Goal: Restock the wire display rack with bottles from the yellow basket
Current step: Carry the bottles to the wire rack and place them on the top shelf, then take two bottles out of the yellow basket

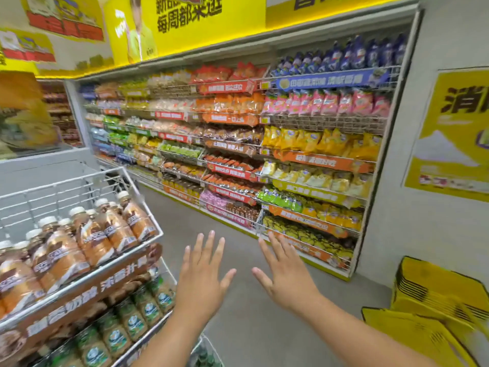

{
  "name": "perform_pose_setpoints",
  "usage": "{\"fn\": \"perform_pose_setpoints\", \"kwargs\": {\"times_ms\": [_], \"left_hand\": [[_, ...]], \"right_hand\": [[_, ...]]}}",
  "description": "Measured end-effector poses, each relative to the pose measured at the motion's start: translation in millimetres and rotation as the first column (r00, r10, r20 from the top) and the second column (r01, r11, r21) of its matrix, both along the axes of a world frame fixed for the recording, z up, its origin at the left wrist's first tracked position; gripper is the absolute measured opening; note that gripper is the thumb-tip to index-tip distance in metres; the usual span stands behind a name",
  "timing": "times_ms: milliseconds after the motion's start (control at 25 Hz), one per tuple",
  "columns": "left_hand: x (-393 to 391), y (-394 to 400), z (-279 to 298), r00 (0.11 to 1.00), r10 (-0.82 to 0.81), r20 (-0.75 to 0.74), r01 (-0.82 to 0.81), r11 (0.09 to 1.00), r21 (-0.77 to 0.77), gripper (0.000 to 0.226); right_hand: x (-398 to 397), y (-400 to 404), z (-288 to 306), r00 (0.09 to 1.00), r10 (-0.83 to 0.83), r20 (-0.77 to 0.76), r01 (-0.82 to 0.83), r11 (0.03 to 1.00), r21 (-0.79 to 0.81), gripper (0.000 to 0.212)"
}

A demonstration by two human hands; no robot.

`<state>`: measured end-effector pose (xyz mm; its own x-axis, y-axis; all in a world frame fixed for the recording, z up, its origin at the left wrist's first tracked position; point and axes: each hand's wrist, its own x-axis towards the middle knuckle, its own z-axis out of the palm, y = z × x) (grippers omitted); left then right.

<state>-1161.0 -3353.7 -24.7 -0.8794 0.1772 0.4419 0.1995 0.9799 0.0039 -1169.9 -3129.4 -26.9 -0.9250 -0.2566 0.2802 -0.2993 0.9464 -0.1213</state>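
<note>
Nearby, yellow baskets [434, 290] stack beside snack shelves [264, 144].

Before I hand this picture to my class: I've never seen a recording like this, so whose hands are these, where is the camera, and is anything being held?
There is no machine here. A person wears a wide-angle camera on the head, looking forward and down. The left hand and right hand are spread open over the shop floor, holding nothing. At left stands the wire display rack, with brown bottles on its top tier and green-labelled bottles below. Stacked yellow baskets sit at lower right. Snack shelves line the wall behind.
</note>
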Motion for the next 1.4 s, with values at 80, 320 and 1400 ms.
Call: {"fn": "perform_pose_setpoints", "kwargs": {"times_ms": [80, 320, 1400], "left_hand": [[10, 64, -3, 0.998, -0.070, 0.009, 0.070, 0.998, 0.003, 0.078], [39, 252, -11, 0.962, -0.274, 0.016, 0.274, 0.961, -0.033, 0.080], [-155, 719, -158, 0.656, -0.717, 0.235, 0.703, 0.694, 0.154, 0.083]], "right_hand": [[25, 64, -3, 0.997, -0.076, 0.003, 0.076, 0.997, -0.001, 0.100], [109, 247, -22, 0.951, -0.309, -0.008, 0.308, 0.951, -0.026, 0.090], [3, 657, -146, 0.832, -0.516, 0.205, 0.523, 0.852, 0.022, 0.081]]}}
